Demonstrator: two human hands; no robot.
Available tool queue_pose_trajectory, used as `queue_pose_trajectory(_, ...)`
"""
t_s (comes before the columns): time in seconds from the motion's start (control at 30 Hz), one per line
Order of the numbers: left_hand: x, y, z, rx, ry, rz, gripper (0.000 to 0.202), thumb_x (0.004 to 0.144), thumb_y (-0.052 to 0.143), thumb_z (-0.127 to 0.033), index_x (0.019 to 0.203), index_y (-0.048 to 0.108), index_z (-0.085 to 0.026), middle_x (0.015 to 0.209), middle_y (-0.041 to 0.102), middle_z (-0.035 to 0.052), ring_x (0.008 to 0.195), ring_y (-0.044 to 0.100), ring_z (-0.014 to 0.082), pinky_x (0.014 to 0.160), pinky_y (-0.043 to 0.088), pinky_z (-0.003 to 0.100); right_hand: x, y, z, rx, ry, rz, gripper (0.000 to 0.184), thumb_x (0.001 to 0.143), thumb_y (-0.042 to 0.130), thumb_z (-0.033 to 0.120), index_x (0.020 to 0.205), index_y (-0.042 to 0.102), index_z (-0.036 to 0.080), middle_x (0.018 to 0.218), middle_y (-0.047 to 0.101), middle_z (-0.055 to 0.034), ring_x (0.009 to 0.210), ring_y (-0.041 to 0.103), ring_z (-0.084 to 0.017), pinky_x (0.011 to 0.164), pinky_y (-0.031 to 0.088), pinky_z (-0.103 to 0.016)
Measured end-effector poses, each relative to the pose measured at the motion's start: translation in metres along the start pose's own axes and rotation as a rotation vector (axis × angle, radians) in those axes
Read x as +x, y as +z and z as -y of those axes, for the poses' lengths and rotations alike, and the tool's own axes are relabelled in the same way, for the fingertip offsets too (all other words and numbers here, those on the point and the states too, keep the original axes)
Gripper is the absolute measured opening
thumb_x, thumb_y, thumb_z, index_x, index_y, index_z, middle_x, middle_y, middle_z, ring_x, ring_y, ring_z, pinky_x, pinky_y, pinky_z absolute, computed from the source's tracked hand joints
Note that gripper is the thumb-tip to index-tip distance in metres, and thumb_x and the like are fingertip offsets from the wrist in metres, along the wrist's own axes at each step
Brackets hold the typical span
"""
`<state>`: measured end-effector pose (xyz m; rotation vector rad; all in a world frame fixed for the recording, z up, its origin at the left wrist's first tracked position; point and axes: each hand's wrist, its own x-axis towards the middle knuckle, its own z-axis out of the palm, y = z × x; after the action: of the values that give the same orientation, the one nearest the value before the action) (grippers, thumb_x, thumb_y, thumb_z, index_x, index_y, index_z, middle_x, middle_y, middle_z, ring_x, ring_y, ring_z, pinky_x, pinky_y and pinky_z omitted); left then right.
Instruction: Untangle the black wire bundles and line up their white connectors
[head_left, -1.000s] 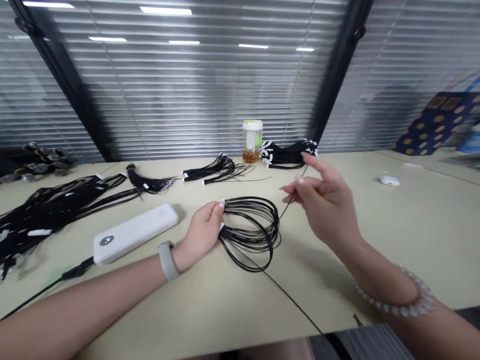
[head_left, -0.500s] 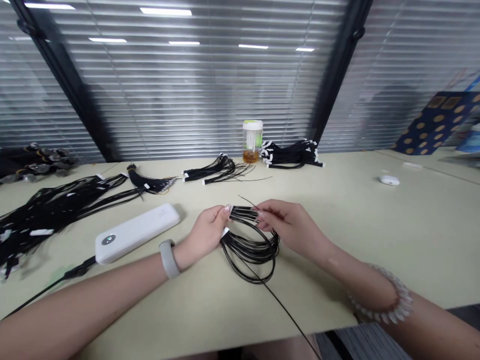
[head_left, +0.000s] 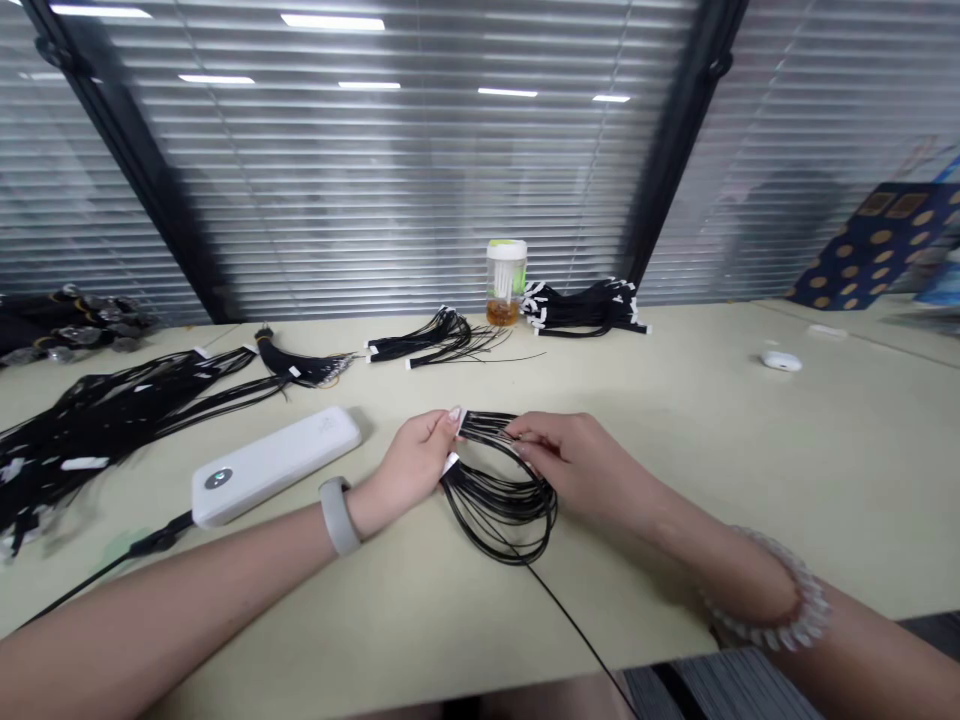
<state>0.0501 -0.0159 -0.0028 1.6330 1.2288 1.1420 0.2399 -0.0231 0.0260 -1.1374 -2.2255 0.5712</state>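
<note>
A coil of thin black cables [head_left: 501, 505] lies on the beige table [head_left: 750, 460] in front of me. My left hand [head_left: 409, 468] pinches the coil's gathered white-tagged ends at its left side. My right hand [head_left: 574, 462] rests on the coil's top right, fingers curled and pinched on the strands. One loose black strand [head_left: 574, 625] trails from the coil toward the table's near edge.
A white power bank [head_left: 274, 464] with a black cord lies left of my hands. A large heap of black cables [head_left: 97, 420] covers the far left. Smaller bundles [head_left: 439, 340] [head_left: 581, 305], a clear jar [head_left: 505, 282] and a small white object [head_left: 781, 361] stand farther back.
My right hand came down from the air, where it held a strand raised, onto the coil. The coil has been drawn smaller. My left hand has stayed in place.
</note>
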Motion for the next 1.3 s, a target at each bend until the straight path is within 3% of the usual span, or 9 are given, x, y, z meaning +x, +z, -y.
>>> queue_pose_trajectory(0.07,0.0,0.0,0.0,-0.012,-0.004,0.003,0.042,0.084,0.039,-0.048,0.056,0.043,-0.017,0.046,0.042,-0.0038,0.041,0.036,0.0089,0.039,0.028,0.021,0.0,0.002,-0.001,0.017,0.011,-0.011,0.018,0.083,0.043,0.019,0.083,0.061,0.019,0.065,0.058,0.0022,0.056,0.046,-0.009,0.052,0.033,-0.021)
queue_pose_trajectory(0.27,0.0,0.0,0.002,-0.019,-0.015,0.019,0.042,0.084,0.039,-0.05,0.057,0.041,-0.018,0.045,0.04,-0.0046,0.039,0.035,0.0085,0.038,0.028,0.021,0.0,0.004,-0.001,-0.077,0.023,-0.043,0.019,0.082,0.048,0.023,0.067,0.059,0.018,0.055,0.055,0.0024,0.05,0.043,-0.009,0.049,0.03,-0.022)
queue_pose_trajectory(0.67,0.0,0.0,-0.001,0.022,0.009,0.034,0.042,0.086,0.038,-0.047,0.056,0.04,-0.017,0.047,0.038,-0.005,0.044,0.033,0.0081,0.042,0.027,0.021,0.004,0.012,-0.001,-0.246,-0.058,-0.112,0.021,0.084,0.048,0.021,0.069,0.061,0.016,0.063,0.062,0.0001,0.053,0.048,-0.009,0.053,0.033,-0.021)
queue_pose_trajectory(1.03,0.0,0.001,-0.002,0.015,0.002,0.038,0.042,0.085,0.038,-0.047,0.056,0.038,-0.018,0.048,0.036,-0.0053,0.044,0.032,0.0083,0.042,0.026,0.021,0.004,0.018,-0.006,-0.377,-0.18,-0.182,0.021,0.083,0.046,0.016,0.07,0.062,0.013,0.067,0.062,-0.0038,0.062,0.054,-0.012,0.058,0.036,-0.023)
queue_pose_trajectory(1.3,0.0,0.001,-0.001,0.02,0.012,0.046,0.042,0.085,0.039,-0.047,0.055,0.039,-0.017,0.048,0.037,-0.005,0.045,0.031,0.0084,0.044,0.027,0.021,0.003,0.019,-0.009,-0.536,-0.327,-0.131,0.026,0.085,0.042,0.015,0.069,0.062,0.015,0.063,0.058,-0.0033,0.058,0.05,-0.012,0.055,0.032,-0.024)
